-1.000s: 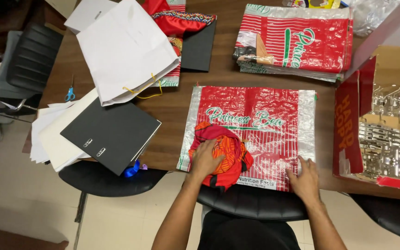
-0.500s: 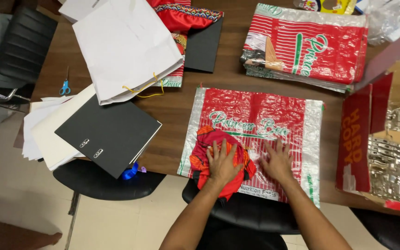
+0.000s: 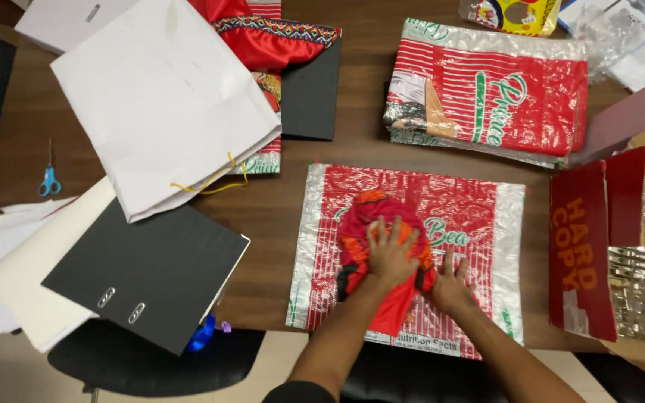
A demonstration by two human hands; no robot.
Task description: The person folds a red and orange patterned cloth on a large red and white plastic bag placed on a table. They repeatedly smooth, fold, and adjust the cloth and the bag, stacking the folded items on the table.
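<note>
One black binder [image 3: 147, 272] lies nearest. Left hand [image 3: 390, 254] presses flat, fingers spread, on one red-orange cloth [image 3: 382, 246] atop one red sack [image 3: 472, 224]; right hand [image 3: 451, 287] lies flat, spread, on the sack beside the cloth. Farther across the surface [image 3: 352, 149]: one white bag [image 3: 166, 97], one sack stack [image 3: 494, 93].

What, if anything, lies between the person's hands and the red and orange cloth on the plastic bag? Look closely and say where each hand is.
Nothing visible does. The left hand presses flat on the red and orange cloth, which lies on the red striped plastic bag. The right hand rests at the cloth's right edge, partly on the bag.
</note>
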